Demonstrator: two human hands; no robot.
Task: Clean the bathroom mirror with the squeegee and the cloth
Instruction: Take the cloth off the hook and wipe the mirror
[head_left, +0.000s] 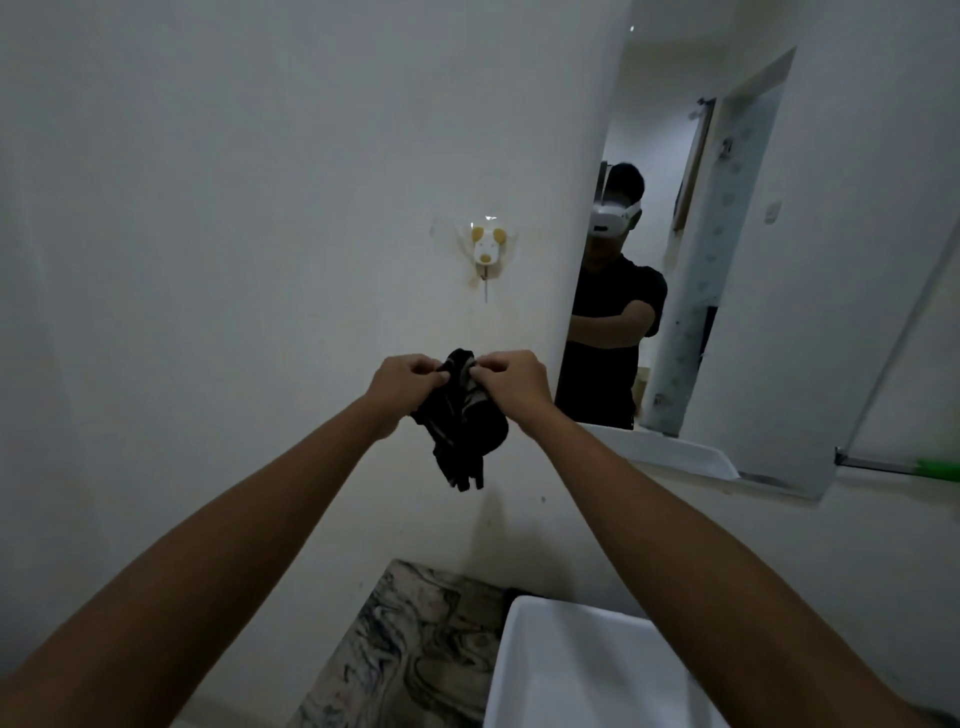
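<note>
**Cloth bunched in both hands beside the mirror**

The dark cloth (460, 421) hangs crumpled in the air, left of the mirror (691, 260) and below the wall hook (487, 249). The left hand (402, 382) and right hand (511, 382) each pinch its top edge, grips pressed together, probably to open or refold it for wiping. Below it lie the marbled worktop (410, 649) and basin (571, 670).

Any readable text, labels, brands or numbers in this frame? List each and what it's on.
None readable.
Cloth held by both hands: pale stripes only, no lettering.
Dog-shaped hook on the wall: picture only, no words.
Mirror: headset in the reflection shows no legible brand.
Green item at the right edge: too blurred to tell.
</note>
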